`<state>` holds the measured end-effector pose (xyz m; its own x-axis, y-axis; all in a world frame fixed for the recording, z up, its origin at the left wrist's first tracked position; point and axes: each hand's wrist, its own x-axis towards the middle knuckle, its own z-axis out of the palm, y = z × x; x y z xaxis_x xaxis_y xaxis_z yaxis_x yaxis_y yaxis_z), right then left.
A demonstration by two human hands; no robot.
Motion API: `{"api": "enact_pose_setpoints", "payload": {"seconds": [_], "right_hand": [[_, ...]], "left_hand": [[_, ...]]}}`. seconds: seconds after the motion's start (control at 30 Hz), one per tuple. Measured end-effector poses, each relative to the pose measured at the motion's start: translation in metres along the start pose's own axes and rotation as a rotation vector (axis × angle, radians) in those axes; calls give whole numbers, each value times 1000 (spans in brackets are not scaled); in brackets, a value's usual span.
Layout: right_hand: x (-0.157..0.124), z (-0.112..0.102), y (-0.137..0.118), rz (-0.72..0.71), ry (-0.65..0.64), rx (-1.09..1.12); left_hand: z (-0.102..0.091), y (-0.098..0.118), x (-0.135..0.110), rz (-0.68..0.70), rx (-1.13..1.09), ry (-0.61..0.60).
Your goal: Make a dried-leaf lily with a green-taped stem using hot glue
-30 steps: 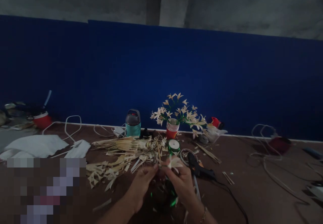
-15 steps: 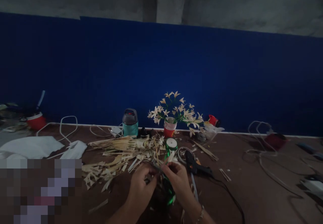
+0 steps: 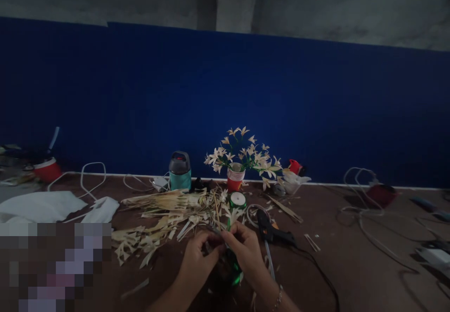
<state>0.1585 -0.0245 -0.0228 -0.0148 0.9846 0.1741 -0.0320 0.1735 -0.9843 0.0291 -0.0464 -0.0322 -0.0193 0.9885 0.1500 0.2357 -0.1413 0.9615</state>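
Note:
My left hand [image 3: 197,261] and my right hand [image 3: 246,253] meet low in the middle of the brown table [image 3: 351,274], fingers pinched together on a small pale paper flower on a thin stick [image 3: 230,219]. A shiny green ribbon [image 3: 235,274] hangs under the hands. Just behind them lies a heap of pale dried leaf strips [image 3: 168,216]. A roll of green ribbon [image 3: 238,200] stands beyond my fingertips.
A red cup of finished pale flowers [image 3: 242,159] and a teal jar [image 3: 180,171] stand by the blue wall. A black glue gun [image 3: 272,230] with its cord lies right of my hands. White cloth [image 3: 42,205], cables and a red cup [image 3: 45,169] are at left.
The pale flower piece sat higher above my right hand a second ago; both hands have since closed in together around it, and the view has shifted slightly.

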Motion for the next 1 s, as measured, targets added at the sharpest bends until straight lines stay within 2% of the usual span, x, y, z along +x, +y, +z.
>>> {"api": "enact_pose_setpoints", "payload": {"seconds": [0.13, 0.23, 0.47, 0.57, 0.7, 0.83, 1.0], "right_hand": [[-1, 1, -4, -15, 31, -28], [-3, 4, -2, 32, 51, -21], [-4, 8, 2, 78, 71, -13], [-3, 6, -2, 61, 48, 5], [-1, 1, -5, 51, -61, 73], [1, -3, -4, 134, -112, 155], [2, -4, -2, 253, -9, 302]], "left_hand": [[0, 1, -1, 44, 15, 1], [0, 1, 0, 73, 7, -5], [5, -5, -2, 57, -23, 24], [4, -5, -2, 26, -47, 16], [3, -4, 1, -66, -71, -4], [2, -3, 1, -107, -88, -24], [2, 0, -1, -130, -129, -28]]}}
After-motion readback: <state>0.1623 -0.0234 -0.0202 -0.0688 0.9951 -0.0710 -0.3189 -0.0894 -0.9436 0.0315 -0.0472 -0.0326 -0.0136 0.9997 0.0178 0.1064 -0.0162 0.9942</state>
